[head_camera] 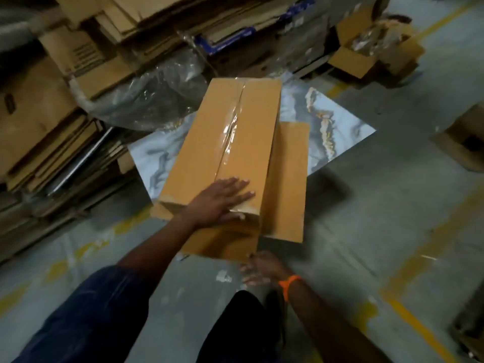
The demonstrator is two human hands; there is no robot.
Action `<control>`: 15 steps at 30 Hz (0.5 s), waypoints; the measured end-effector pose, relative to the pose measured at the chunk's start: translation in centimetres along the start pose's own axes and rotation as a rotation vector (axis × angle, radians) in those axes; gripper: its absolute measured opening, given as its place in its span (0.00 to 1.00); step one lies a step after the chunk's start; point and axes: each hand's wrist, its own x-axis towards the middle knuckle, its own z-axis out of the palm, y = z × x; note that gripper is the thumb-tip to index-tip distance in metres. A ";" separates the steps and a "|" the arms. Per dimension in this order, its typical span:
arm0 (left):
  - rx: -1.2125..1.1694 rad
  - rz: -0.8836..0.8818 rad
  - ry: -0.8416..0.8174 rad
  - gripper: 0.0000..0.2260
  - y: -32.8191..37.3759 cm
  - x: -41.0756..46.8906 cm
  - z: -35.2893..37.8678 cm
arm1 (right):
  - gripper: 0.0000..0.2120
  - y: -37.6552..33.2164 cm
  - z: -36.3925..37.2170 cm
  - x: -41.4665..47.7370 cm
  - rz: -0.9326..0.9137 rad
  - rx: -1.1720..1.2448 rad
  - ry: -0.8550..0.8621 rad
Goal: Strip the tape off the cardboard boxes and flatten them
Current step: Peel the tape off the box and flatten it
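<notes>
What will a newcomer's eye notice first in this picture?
The long cardboard box in the centre, with wrinkled clear tape along its top seam and the left hand flat on its near end. Piles of flattened cardboard stand at the left; a marbled sheet lies beneath the box.

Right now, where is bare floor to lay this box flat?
Bare floor right of the box, up to the open carton. Crowded left and behind: cardboard stacks, plastic wrap.
</notes>
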 end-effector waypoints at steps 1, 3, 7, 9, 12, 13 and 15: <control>0.020 -0.058 0.045 0.28 -2.1 -0.4 0.1 | 0.16 -2.3 0.8 -1.0 -0.088 -0.114 0.056; 0.014 -0.224 0.066 0.26 -4.5 -1.2 -0.6 | 0.11 -6.2 -0.4 -1.6 -0.352 -0.380 0.318; -0.338 -0.660 0.374 0.18 -3.0 0.5 0.4 | 0.09 -12.7 -6.9 -2.3 -0.755 -0.596 0.501; -0.345 -0.911 0.469 0.13 -2.2 3.1 0.9 | 0.06 -15.2 -9.7 -4.4 -0.797 -0.658 0.480; -0.405 -1.412 0.403 0.27 0.2 7.5 1.2 | 0.03 -18.1 -14.7 -7.1 -0.763 -0.781 0.468; -0.513 -1.559 0.431 0.34 0.8 8.7 0.6 | 0.03 -19.3 -16.5 -7.7 -0.765 -0.795 0.499; -0.627 -1.720 0.508 0.38 1.6 10.6 -0.3 | 0.04 -21.9 -19.3 -8.0 -0.782 -0.757 0.582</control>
